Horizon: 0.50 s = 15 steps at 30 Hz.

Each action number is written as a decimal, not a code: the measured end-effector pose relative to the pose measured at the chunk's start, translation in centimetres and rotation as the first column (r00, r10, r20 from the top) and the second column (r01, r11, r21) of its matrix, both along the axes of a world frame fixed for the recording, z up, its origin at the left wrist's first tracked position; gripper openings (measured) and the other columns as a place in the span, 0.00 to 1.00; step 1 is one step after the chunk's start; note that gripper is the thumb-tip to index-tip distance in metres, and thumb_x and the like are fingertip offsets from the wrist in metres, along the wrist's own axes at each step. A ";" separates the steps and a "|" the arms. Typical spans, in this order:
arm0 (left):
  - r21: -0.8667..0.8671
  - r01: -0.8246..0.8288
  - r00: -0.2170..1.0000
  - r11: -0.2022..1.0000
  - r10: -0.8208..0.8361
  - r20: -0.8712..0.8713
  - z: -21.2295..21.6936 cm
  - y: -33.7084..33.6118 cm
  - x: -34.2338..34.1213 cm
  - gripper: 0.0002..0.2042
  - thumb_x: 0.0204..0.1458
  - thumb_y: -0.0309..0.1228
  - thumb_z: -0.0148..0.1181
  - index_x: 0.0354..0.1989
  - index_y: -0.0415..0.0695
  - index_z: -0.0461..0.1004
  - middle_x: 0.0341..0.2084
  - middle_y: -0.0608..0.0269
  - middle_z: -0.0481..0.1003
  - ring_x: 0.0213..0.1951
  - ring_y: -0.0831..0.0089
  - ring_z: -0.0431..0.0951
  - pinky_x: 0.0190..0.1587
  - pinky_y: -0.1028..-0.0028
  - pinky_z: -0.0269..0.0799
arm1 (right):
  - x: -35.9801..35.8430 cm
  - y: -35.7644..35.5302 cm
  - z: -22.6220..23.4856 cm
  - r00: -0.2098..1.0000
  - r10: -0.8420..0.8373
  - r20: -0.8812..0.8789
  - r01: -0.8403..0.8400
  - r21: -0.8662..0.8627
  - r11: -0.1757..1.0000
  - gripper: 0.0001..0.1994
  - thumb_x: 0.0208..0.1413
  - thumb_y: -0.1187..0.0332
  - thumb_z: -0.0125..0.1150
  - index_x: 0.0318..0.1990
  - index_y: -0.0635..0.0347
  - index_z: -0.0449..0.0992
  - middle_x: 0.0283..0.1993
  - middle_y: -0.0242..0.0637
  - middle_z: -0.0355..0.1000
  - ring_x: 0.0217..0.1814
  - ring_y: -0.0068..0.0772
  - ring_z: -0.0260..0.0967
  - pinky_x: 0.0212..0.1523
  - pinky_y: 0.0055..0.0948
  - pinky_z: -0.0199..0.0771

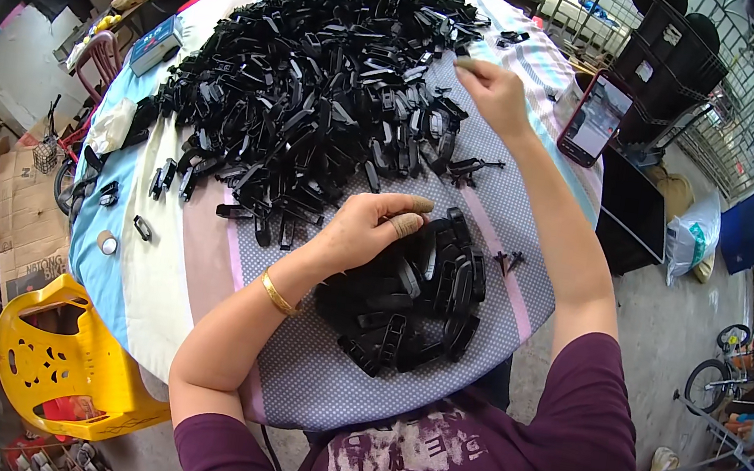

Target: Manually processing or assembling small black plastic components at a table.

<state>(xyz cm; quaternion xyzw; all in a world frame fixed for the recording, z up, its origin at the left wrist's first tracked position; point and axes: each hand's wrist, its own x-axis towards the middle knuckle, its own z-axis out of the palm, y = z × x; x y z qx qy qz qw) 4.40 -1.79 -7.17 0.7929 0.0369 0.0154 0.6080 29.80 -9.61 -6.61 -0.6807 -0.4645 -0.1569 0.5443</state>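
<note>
Near the table's far edge, right hand (496,94) pinches a black clip (464,61); left hand (368,230) curls over a near pile (406,306).

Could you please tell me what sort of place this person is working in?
Probably a home yard or porch used for piecework: a cloth-covered round table heaped with small black plastic parts, a yellow plastic chair, and a bicycle on the concrete floor.

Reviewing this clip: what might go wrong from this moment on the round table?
1. The phone lies at the table's far right rim beside the right hand; a brush of that arm could knock it off.
2. Loose black clips sit near the left rim and may slide off the cloth.
3. The left hand rests on the small pile; a sweep could mix it into the big heap.
</note>
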 end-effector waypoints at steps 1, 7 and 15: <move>-0.001 0.002 1.000 1.000 -0.002 -0.006 0.0 0.1 -0.1 0.15 0.55 0.27 0.51 0.50 0.35 0.69 0.39 0.61 0.76 0.42 0.80 0.72 0.48 0.80 0.67 | 0.1 -1.1 0.4 0.999 -0.039 0.028 0.044 -0.211 0.977 0.14 0.49 0.58 0.60 0.36 0.59 0.79 0.33 0.42 0.75 0.34 0.35 0.73 0.37 0.28 0.70; -0.088 -0.047 0.998 0.995 0.044 -0.043 0.1 0.4 0.0 0.15 0.57 0.30 0.49 0.49 0.34 0.69 0.38 0.60 0.76 0.42 0.78 0.73 0.48 0.79 0.67 | -3.5 -3.1 1.1 0.986 -0.156 0.049 0.128 -0.830 0.543 0.19 0.42 0.49 0.63 0.26 0.58 0.80 0.23 0.40 0.74 0.25 0.35 0.72 0.29 0.29 0.70; -0.418 -0.249 0.967 0.874 0.250 -0.053 0.0 2.0 0.4 0.14 0.58 0.30 0.49 0.48 0.34 0.69 0.38 0.56 0.75 0.41 0.71 0.75 0.48 0.72 0.72 | -3.7 -1.6 -0.1 0.987 -0.111 0.114 0.159 -0.742 0.651 0.11 0.40 0.60 0.60 0.27 0.57 0.79 0.25 0.38 0.75 0.29 0.34 0.74 0.32 0.29 0.72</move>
